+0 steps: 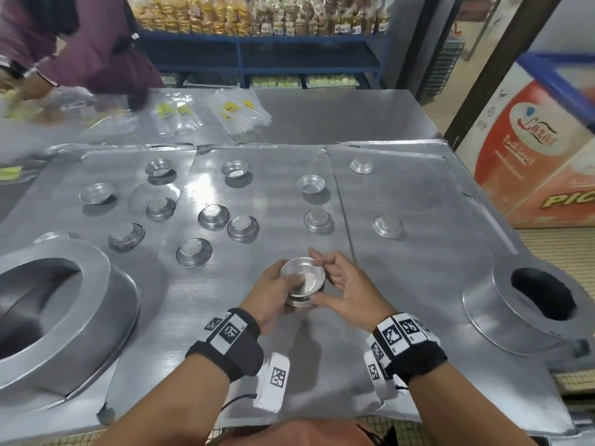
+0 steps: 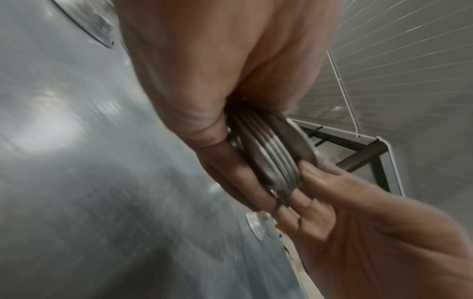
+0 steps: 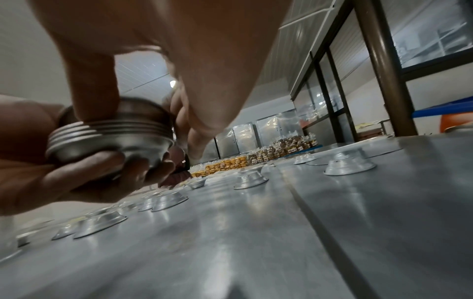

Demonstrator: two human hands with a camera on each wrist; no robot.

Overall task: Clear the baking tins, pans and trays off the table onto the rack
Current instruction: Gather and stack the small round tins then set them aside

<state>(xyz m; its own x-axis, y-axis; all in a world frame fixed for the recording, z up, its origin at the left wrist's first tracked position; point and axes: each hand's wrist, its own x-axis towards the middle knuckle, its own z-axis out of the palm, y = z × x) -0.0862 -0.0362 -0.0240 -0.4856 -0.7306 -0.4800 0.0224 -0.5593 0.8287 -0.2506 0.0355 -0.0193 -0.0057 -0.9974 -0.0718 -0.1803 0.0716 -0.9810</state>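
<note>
A nested stack of small tins point(image 1: 302, 281), round and shallow with flared rims, is held above the near middle of the tabletop point(image 1: 418, 284). The left hand point(image 1: 273, 291) cups it from beneath, fingers curled round the smooth sloping wall; in the right wrist view the rims show as four or so thin ridged rings, though blur makes the count unsure. The right hand point(image 1: 341, 284) grips the stack from the right side, thumb pressed against the rims and fingertips curled at the far edge.

The tabletop is covered in dull brushed metal sheets with faint streaks and raised seams. More loose tins point(image 1: 212, 216) of the same silvery metal lie scattered across the far half, most upside down with flat bases up, a few mouth up. A large ring-shaped pan point(image 1: 106, 304) sits at the near left, and another tapered round pan point(image 1: 502, 304) with a dark opening at the near right. Clear plastic bags point(image 1: 238, 114) lie at the far edge.
</note>
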